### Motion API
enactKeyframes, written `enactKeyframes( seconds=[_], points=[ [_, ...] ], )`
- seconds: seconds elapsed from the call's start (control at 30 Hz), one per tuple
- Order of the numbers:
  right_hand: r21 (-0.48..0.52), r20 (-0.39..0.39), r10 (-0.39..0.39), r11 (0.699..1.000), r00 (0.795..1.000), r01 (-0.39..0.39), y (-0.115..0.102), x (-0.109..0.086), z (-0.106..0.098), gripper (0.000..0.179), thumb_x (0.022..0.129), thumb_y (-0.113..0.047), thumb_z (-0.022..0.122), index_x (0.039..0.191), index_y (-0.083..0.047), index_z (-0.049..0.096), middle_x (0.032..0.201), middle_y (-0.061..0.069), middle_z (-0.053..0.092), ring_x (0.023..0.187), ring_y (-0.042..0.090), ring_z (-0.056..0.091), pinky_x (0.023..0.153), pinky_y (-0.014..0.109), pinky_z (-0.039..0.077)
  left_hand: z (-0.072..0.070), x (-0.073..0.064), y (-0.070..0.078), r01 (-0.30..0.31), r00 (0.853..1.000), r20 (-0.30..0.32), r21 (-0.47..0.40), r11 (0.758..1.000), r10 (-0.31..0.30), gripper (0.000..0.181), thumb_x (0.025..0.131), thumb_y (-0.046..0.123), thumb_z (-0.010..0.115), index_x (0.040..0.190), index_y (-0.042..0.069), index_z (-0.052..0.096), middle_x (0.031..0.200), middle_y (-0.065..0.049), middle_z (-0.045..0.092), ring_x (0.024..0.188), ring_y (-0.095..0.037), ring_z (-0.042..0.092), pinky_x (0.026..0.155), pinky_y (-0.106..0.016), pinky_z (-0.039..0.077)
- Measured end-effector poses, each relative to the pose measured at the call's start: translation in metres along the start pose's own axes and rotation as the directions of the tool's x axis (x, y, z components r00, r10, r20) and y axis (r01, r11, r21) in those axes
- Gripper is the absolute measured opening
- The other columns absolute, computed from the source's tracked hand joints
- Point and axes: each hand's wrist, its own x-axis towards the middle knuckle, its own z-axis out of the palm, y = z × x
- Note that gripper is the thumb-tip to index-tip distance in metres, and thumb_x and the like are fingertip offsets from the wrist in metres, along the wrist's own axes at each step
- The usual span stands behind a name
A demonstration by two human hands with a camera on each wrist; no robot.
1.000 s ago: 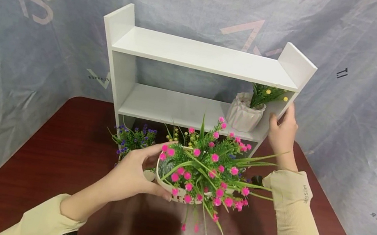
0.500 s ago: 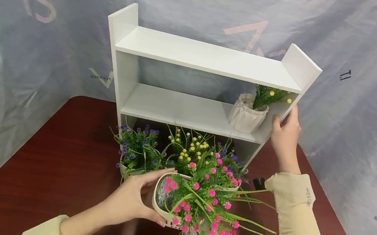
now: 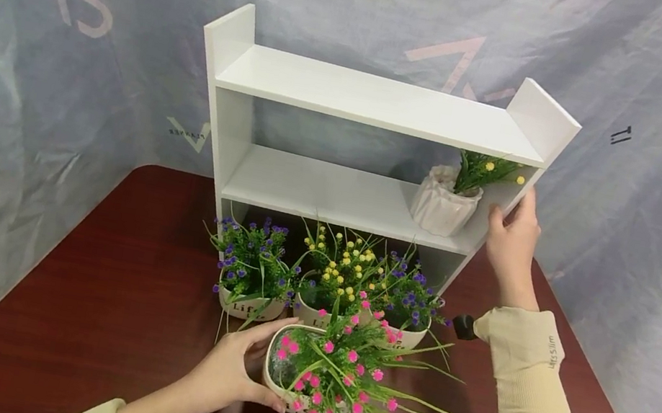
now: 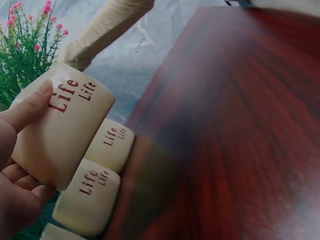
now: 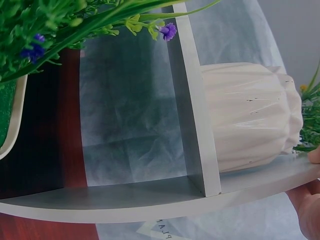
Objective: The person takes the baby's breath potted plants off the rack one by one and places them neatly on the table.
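Observation:
My left hand (image 3: 227,375) grips one end of an oval cream flowerpot (image 4: 70,120) marked "Life", with the thumb on its front wall and fingers underneath. Its artificial pink flowers (image 3: 348,377) and long green blades spread to the right. In the left wrist view the pot is raised in front of other "Life" pots. My right hand (image 3: 514,244) holds the right side panel of the white shelf (image 3: 381,102), thumb at the front edge. Just inside that panel, on the middle board, stands a white pleated pot (image 3: 444,204) with yellow flowers, also large in the right wrist view.
Three more cream pots stand in a row at the shelf's foot: purple flowers (image 3: 255,267) at left, yellow flowers (image 3: 347,268) in the middle, purple flowers (image 3: 410,300) at right. Beneath is a dark red table (image 3: 73,295). Grey-blue cloth (image 3: 132,56) hangs behind.
My left hand has brought the pink-flowered pot down and nearer to me, uncovering the row of pots behind it. The right hand keeps its grip on the shelf's side panel.

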Motion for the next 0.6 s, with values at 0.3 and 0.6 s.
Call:
enactKeyframes(
  seconds=[0.3,0.6],
  points=[
    [-0.01,-0.003,0.003,1.0,1.0,-0.003,-0.001,-0.001,0.0,0.052,0.097,-0.009,0.046,0.148,-0.015,0.036,0.139,0.023,0.053,0.121,0.044,0.056,0.094,0.06,0.051,-0.009,-0.003,-0.022,-0.004,0.999,-0.045,-0.024,1.0,0.003,0.1,0.06,0.019,0.091,0.146,0.008,0.042,0.149,-0.017,0.044,0.13,-0.008,0.05,0.105,-0.011,0.041],
    [-0.016,-0.009,0.003,1.0,1.0,-0.003,0.0,-0.001,0.001,0.053,0.097,-0.01,0.046,0.149,-0.017,0.035,0.138,0.023,0.053,0.119,0.046,0.057,0.094,0.061,0.052,-0.019,-0.003,-0.034,0.02,0.997,-0.071,0.033,0.999,-0.018,0.1,0.06,0.022,0.092,0.146,0.009,0.043,0.147,-0.018,0.047,0.126,0.003,0.048,0.108,-0.021,0.043]
  ],
)
